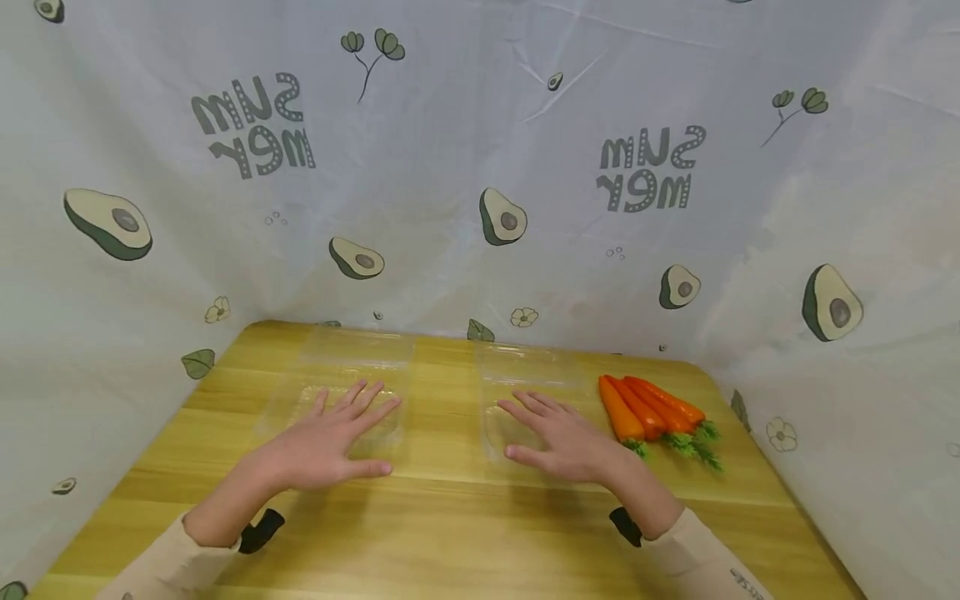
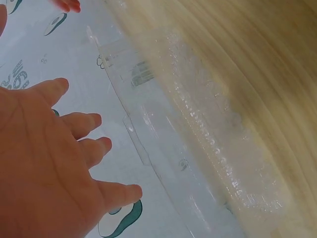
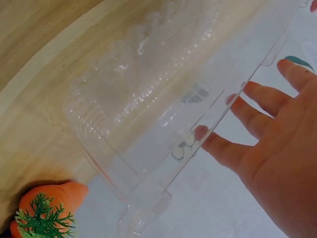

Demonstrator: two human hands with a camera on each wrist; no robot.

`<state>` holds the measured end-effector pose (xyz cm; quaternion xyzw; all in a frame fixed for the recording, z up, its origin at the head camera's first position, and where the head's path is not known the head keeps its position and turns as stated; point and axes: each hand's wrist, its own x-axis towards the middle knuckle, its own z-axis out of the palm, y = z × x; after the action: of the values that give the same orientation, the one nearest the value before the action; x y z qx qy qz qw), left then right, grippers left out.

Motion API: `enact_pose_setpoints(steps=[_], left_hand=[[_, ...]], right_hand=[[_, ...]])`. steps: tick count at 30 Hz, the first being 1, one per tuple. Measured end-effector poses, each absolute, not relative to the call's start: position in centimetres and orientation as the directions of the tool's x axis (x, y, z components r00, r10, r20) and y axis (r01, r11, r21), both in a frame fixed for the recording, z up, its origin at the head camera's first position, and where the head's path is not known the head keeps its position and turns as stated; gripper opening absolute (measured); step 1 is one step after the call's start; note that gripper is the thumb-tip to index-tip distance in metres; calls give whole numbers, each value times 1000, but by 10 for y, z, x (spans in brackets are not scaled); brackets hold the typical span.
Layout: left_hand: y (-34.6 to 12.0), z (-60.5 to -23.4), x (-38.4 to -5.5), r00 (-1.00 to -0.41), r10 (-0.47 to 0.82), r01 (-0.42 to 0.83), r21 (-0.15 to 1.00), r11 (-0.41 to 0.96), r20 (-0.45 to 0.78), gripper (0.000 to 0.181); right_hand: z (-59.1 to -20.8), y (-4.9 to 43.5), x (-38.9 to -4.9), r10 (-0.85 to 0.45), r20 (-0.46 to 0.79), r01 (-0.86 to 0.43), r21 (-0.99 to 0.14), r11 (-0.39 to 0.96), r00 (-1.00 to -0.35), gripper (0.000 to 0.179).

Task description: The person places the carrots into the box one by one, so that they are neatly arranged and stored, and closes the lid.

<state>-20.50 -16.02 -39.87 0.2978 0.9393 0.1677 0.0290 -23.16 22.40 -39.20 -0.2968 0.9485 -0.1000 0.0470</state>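
Observation:
Two clear plastic containers with raised lids stand on a wooden table; the left container [image 1: 360, 348] and the right container [image 1: 528, 364] are both see-through and faint. My left hand [image 1: 326, 446] is spread palm down over the near part of the left one, holding nothing. Over the right one, my right hand [image 1: 566, 442] is spread the same way, its fingers straight. In the right wrist view its fingertips overlap the container's clear edge [image 3: 218, 116]; whether they touch cannot be told. Several orange carrots [image 1: 637, 408] with green tops lie to the right of that hand.
A white cloth [image 1: 435, 167] printed with avocados and lettering hangs behind the wooden table [image 1: 450, 533] and along both sides. Black wrist straps [image 1: 260, 532] show below the sleeves.

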Motion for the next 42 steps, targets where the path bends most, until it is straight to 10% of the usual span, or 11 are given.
enact_pose_setpoints(steps=[19,42], left_hand=[[-201,-400,-211,-879,307,439,369,819,364,52],[-254,-410,-219,-934,180,294,378,878,309,53]], right_hand=[[-379,237,-235,-522,96,-529,-237,815,-847,52],[-380,283,-241,-429,118,-442,-356,823,-895,52]])
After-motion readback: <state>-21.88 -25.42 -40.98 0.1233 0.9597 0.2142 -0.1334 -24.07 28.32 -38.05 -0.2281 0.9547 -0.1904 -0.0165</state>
